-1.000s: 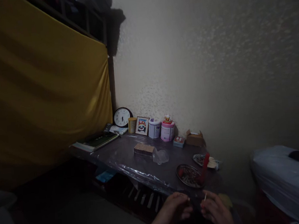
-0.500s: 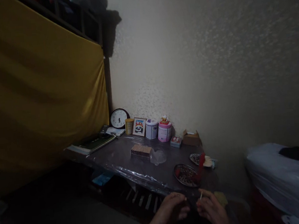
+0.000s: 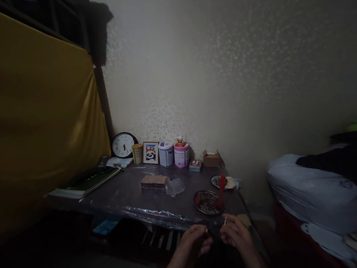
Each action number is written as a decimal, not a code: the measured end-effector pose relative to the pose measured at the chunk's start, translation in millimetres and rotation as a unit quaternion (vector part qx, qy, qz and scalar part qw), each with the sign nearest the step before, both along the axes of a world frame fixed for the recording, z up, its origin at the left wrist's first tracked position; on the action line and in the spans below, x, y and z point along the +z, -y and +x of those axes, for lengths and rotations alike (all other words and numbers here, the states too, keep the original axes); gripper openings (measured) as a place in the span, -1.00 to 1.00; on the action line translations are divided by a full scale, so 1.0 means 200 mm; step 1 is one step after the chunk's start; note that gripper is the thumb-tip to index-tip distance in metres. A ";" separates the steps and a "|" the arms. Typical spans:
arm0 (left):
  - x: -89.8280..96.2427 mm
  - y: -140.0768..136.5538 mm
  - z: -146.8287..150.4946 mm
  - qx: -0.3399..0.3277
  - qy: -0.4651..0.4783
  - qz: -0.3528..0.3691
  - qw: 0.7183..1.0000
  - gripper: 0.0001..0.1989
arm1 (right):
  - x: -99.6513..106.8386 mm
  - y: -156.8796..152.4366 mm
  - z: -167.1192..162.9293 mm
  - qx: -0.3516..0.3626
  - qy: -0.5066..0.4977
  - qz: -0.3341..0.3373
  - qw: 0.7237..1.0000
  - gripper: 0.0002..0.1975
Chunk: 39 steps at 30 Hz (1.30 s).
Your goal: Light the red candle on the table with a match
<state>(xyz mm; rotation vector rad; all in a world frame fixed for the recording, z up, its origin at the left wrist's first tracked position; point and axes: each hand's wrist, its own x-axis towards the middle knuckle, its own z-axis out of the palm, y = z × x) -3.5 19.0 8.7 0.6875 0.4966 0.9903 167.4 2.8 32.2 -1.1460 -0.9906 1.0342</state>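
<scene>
Both hands are just off the table's near edge, in front of the dark round plate (image 3: 201,210). My right hand (image 3: 239,235) is closed, pinching a short, thin pale stick (image 3: 225,221) that points upward. My left hand (image 3: 193,242) has thumb and forefinger pressed together; a tiny pale tip shows there, too small to name. The plate holds many small dark and light bits, and a red spoon-like tool (image 3: 222,186) stands tilted at its right side. Behind it is a smaller plate (image 3: 216,182) of similar bits, with several pale sticks (image 3: 230,183) beside it.
On the plastic-covered table (image 3: 121,194) are a brown slatted block (image 3: 154,182), a clear plastic cup-like piece (image 3: 174,187), tins (image 3: 166,154), a framed panda picture (image 3: 150,152), a clock (image 3: 124,145), a cardboard box (image 3: 212,159) and a dark green book (image 3: 91,180). Bedding (image 3: 317,196) lies right.
My view has turned to the right, so the table and its things sit further left. Both hands keep nearly the same pose, and the stick stays in my right hand.
</scene>
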 end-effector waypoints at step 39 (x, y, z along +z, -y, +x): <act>0.02 -0.03 0.09 0.106 0.073 0.045 0.991 -0.79 | -0.02 0.02 -0.11 -0.126 0.336 0.291 0.887 -0.86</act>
